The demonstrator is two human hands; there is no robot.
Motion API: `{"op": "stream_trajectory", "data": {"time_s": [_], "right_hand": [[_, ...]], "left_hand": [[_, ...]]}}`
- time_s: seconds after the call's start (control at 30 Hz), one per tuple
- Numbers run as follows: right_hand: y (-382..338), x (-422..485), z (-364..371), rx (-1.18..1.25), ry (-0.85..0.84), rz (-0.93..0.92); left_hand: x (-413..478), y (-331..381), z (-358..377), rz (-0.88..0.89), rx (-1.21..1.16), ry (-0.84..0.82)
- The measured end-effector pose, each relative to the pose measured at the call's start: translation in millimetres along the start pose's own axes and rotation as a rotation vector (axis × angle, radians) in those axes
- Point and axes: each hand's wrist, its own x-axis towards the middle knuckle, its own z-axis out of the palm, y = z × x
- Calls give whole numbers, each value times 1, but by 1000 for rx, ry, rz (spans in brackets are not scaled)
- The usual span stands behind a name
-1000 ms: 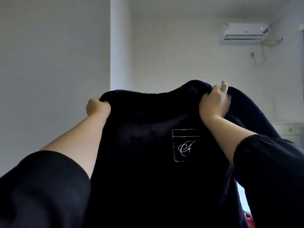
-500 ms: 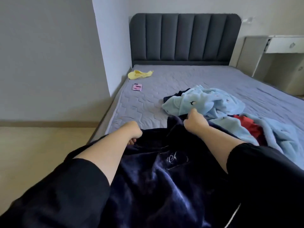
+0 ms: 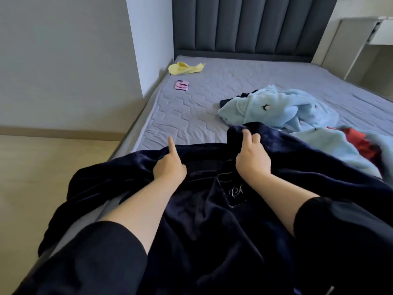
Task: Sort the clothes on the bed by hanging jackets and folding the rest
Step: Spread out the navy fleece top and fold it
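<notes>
A dark navy fleece garment with a stitched chest pocket and white monogram lies spread over the near edge of the bed. My left hand sits at its top left edge, index finger pointing straight out, the other fingers curled into the fabric. My right hand holds the bunched collar fold at the top right. A heap of light blue fleece clothes lies just beyond it, with a red garment tucked in at the right.
A yellow cloth and a pink phone lie near the left side of the bed, toward the dark padded headboard. A white wall corner meets the bed on the left. A white desk stands at the back right.
The navy garment, held up in the air a second ago, has come down onto the bed. Both hands have lowered with it, and my left index finger has straightened out.
</notes>
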Motion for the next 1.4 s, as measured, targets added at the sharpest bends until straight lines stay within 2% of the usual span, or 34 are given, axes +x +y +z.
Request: {"op": "stream_trajectory", "data": {"time_s": [0.1,0.17,0.2,0.3,0.4,0.43,0.47,0.53,0.6,0.63,0.7,0.8,0.87,0.9,1.0,1.1,1.17,1.23,1.3,1.37,1.4], "right_hand": [[-5,36,2,-19,-231,242],[-6,52,3,-45,-382,279],[-7,57,4,-40,-384,265],[-13,76,-1,87,-163,184],[-24,126,-29,223,173,88],[-29,145,-39,287,235,73],[-32,161,-47,348,238,58],[-39,178,-51,411,41,53],[-41,174,-38,401,-188,48],[-40,165,-27,381,-235,34],[-32,138,-4,276,-270,-19],[-16,85,27,-43,-462,-93],[-8,55,40,-156,-487,-146],[-5,42,42,-164,-466,-176],[8,7,40,-103,-434,-215],[23,-28,29,94,-476,-114],[28,-48,17,206,-520,-62],[32,-64,1,213,-590,-48],[40,-77,-19,201,-708,-54],[51,-90,-39,167,-802,-91],[56,-98,-49,152,-827,-100]], "left_hand": [[34,2,-1,-115,47,-126],[48,2,-3,-155,-27,-135],[52,3,-5,-172,-84,-134],[75,11,-25,-164,-323,-52],[123,35,-65,-72,-610,241],[138,45,-82,-26,-725,300],[150,55,-97,23,-843,288],[165,67,-107,55,-970,146],[160,64,-94,70,-833,35],[154,59,-79,83,-734,4],[135,47,-41,89,-531,-79],[98,31,17,91,-159,-309],[75,29,42,130,90,-318],[65,29,49,150,134,-300],[37,32,54,194,112,-314],[6,30,47,224,67,-379],[-17,31,38,254,5,-438],[-44,34,27,305,-49,-466],[-74,38,15,366,-2,-492],[-106,41,6,441,81,-448],[-122,43,2,501,83,-352]]}}
